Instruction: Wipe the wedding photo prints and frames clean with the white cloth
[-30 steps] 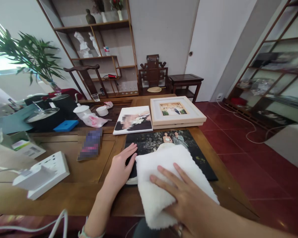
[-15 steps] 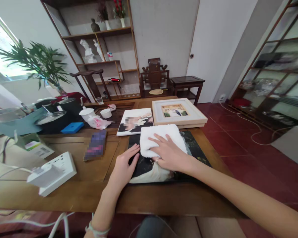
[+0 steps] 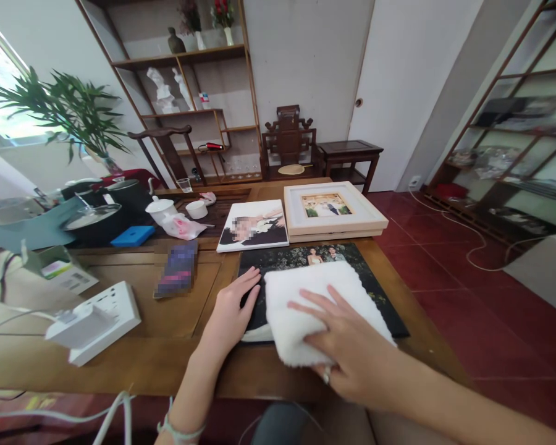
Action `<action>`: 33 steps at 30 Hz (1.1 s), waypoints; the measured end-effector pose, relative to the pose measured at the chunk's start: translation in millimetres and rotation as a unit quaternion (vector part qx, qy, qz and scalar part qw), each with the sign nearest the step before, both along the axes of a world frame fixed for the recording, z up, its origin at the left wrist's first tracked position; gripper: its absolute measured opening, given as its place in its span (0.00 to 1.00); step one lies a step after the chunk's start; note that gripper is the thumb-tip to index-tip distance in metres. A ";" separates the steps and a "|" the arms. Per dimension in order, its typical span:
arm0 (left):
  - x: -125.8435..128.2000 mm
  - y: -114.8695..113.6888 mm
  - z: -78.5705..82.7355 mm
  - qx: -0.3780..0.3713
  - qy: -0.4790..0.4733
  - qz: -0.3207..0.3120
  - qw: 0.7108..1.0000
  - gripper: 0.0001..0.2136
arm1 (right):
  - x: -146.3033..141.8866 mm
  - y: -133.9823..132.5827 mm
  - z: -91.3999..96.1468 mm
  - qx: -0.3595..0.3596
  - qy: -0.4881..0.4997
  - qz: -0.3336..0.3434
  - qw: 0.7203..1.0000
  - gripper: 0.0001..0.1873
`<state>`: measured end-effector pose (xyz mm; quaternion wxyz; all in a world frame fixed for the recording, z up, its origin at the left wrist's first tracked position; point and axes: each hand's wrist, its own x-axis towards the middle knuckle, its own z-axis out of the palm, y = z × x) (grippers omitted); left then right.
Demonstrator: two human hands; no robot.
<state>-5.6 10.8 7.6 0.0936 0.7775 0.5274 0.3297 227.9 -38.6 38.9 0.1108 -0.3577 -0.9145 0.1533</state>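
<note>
A dark photo panel (image 3: 373,278) lies flat on the wooden table in front of me, with two printed figures showing near its far edge. My right hand (image 3: 352,346) holds a fluffy white cloth (image 3: 285,296) down on the panel, fingers bent into the fabric. The cloth hides the middle and near right of the panel and hangs slightly past its near edge. On the panel's left side my left hand (image 3: 231,309) rests with fingers stretched out, holding nothing. Beyond the panel are a white photo panel (image 3: 229,232) and a light wooden picture frame (image 3: 380,225).
A white power strip (image 3: 127,312), an opened small box (image 3: 62,275) and a blurred purple item (image 3: 176,269) are on the left of the table (image 3: 176,364). Farther back stand a white teapot (image 3: 160,209), a blue box (image 3: 133,236) and dark pots (image 3: 95,222).
My right hand has pulled the white cloth toward me and slightly right, uncovering the figures at the panel's far edge. My left hand has stayed in place.
</note>
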 end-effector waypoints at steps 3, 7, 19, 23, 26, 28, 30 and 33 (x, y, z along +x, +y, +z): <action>-0.7 -4.1 1.7 0.023 -0.019 -0.008 1.000 0.17 | -1.3 30.7 -1.6 0.020 0.001 -0.068 0.997 0.21; -0.7 -8.0 3.8 0.017 -0.042 -0.006 0.999 0.19 | -11.2 49.4 0.3 0.010 -0.010 -0.057 0.998 0.28; 0.7 -4.9 3.2 -0.010 -0.032 0.007 0.999 0.21 | 1.0 6.6 21.7 -0.092 0.044 0.166 0.981 0.29; 1.7 -3.1 2.8 -0.019 -0.003 -0.003 1.000 0.18 | 23.3 20.2 27.5 -0.136 0.046 0.063 0.988 0.24; 1.6 -1.2 1.1 -0.008 -0.005 -0.007 1.000 0.16 | 25.0 44.6 21.8 -0.120 0.062 -0.047 0.990 0.18; 1.3 -0.6 0.3 -0.003 -0.005 -0.008 1.000 0.15 | 13.6 64.6 17.3 -0.093 0.088 -0.075 0.989 0.18; 1.2 -0.6 0.3 0.004 -0.004 -0.004 1.000 0.14 | -6.4 83.7 15.2 -0.065 0.111 -0.054 0.990 0.17; 1.4 -1.2 1.8 0.009 -0.003 0.001 1.000 0.13 | -40.3 104.9 16.5 -0.045 0.120 -0.002 0.992 0.18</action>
